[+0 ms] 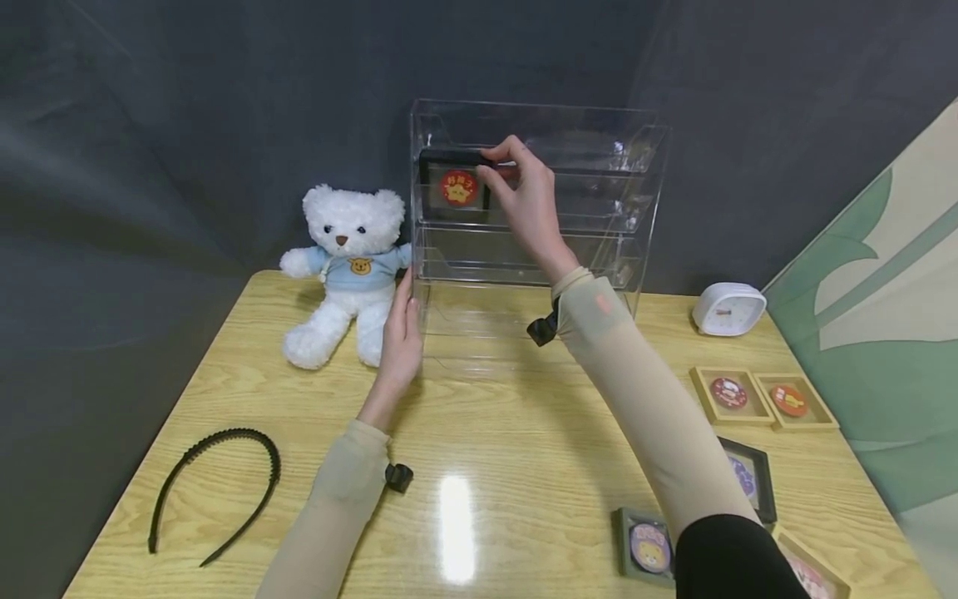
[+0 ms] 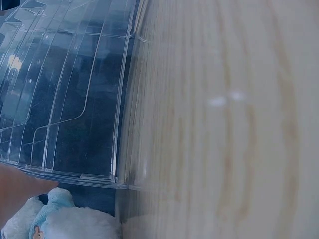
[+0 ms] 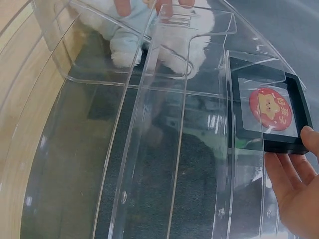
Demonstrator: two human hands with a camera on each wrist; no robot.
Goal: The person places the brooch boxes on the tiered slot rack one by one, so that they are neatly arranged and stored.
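A clear acrylic tiered display rack (image 1: 599, 166) stands at the back of the wooden table (image 1: 479, 441). A black frame with a red star badge (image 1: 457, 187) sits on its upper shelf at the left. My right hand (image 1: 516, 187) pinches that frame's right edge; the right wrist view shows the black frame (image 3: 269, 107) with my fingers (image 3: 286, 174) against its edge. My left hand (image 1: 400, 337) lies flat against the rack's lower left side, fingers straight. In the left wrist view the rack (image 2: 65, 89) fills the upper left.
A white teddy bear (image 1: 348, 266) in a blue shirt sits left of the rack. A black headband (image 1: 217, 482) lies front left. A white clock (image 1: 728, 308) and several framed badges (image 1: 759, 398) occupy the right side, more frames (image 1: 647, 545) near the front edge.
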